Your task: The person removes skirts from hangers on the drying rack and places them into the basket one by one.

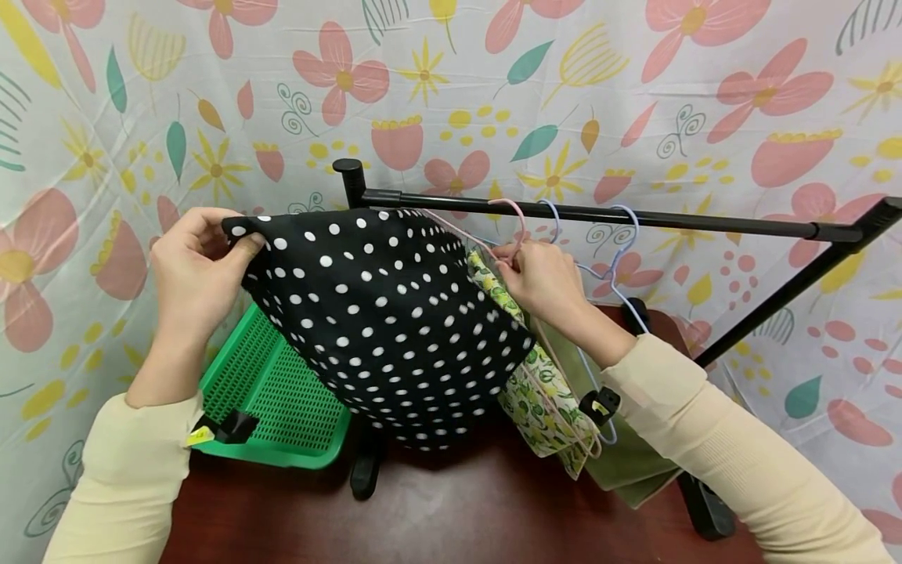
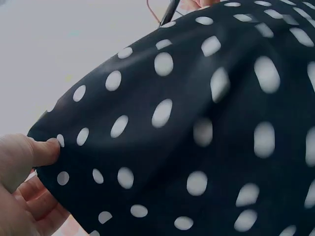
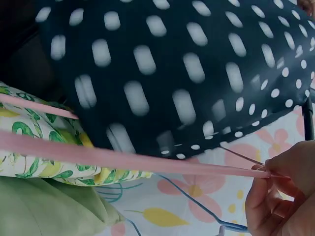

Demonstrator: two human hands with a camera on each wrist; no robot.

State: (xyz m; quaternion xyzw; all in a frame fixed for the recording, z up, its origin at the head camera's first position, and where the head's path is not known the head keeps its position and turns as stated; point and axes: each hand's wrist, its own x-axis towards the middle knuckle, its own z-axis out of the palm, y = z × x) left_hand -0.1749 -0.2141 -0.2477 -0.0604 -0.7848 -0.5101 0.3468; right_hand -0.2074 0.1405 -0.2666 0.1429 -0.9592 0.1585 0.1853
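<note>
A black cloth with white polka dots [image 1: 380, 305] spreads between my two hands. My left hand [image 1: 200, 266] pinches its upper left corner between thumb and fingers; the left wrist view shows the thumb [image 2: 47, 151] pressed on the fabric. With the fingers of my right hand [image 1: 543, 278] I grip a pink hanger [image 1: 520, 215] just below its hook, close under the rail. One arm of that hanger runs left behind the cloth's top edge, its end hidden. The other arm [image 3: 206, 168] slopes down past a lemon-print cloth [image 1: 543, 399].
A black rail [image 1: 719, 225] crosses above the brown table [image 1: 451, 509]. Two blue hangers [image 1: 623, 258] hang right of the pink one. An olive-green cloth [image 1: 620, 462] hangs beside the lemon-print cloth. A green plastic basket [image 1: 296, 399] stands at left, below the polka-dot cloth.
</note>
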